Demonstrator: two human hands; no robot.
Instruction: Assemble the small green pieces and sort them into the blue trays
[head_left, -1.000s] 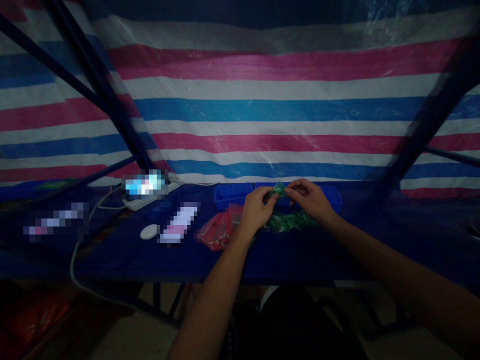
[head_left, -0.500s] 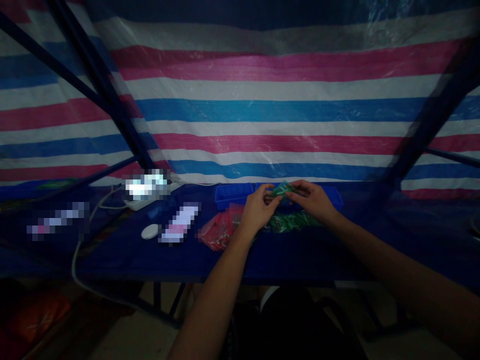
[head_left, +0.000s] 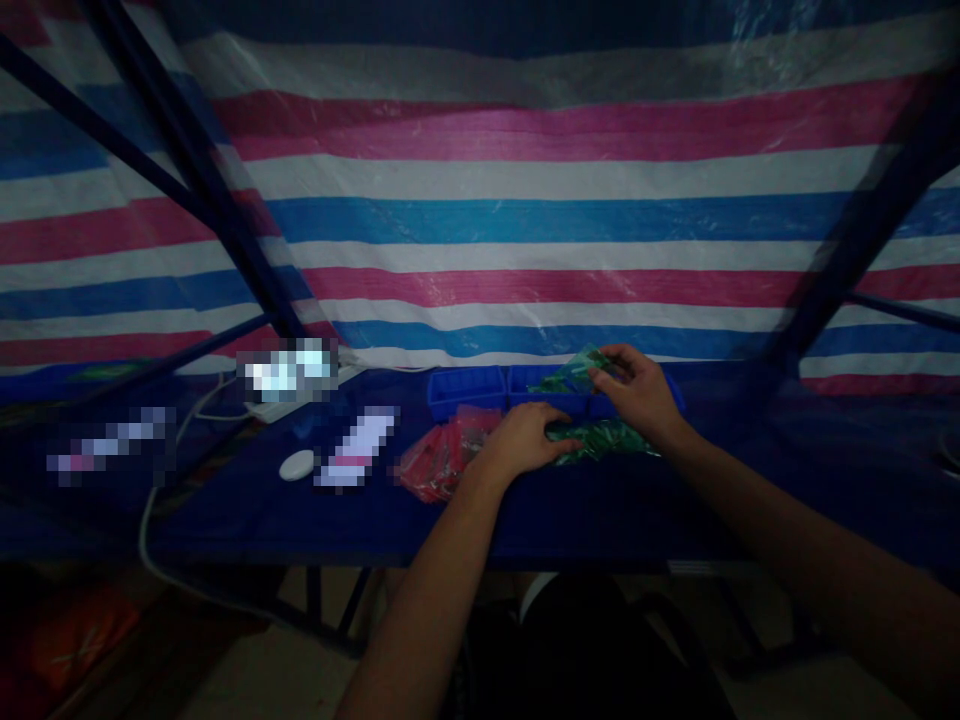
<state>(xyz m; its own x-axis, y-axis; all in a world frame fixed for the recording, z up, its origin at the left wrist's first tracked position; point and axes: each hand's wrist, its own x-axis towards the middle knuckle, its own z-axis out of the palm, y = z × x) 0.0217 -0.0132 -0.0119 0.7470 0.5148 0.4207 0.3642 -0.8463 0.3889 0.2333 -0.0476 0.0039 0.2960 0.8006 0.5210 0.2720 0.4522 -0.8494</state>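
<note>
My right hand (head_left: 637, 388) pinches a small clear green plastic bag (head_left: 581, 368) by its right end, above the blue bins. What is inside the bag is too dark to make out. My left hand (head_left: 527, 437) is low over the table, thumb and fingers apart, at the left end of a pile of green plastic bags (head_left: 611, 440). Left of that hand lies a heap of red plastic bags (head_left: 442, 460), partly covered by my wrist. Behind the heaps stand a left blue bin (head_left: 466, 392) and a middle blue bin (head_left: 551, 403); another is partly hidden behind my right hand.
On the blue table (head_left: 592, 515) to the left lie a blurred-out phone-like object (head_left: 358, 447), a round white disc (head_left: 298, 465) and a white power strip (head_left: 300, 397) with a trailing cable (head_left: 150, 520). Dark metal poles (head_left: 232, 235) and a striped tarp (head_left: 525, 220) stand behind.
My left hand has let go of the green bag and moved down to the green pile. My right hand keeps the bag, now slightly higher and further right.
</note>
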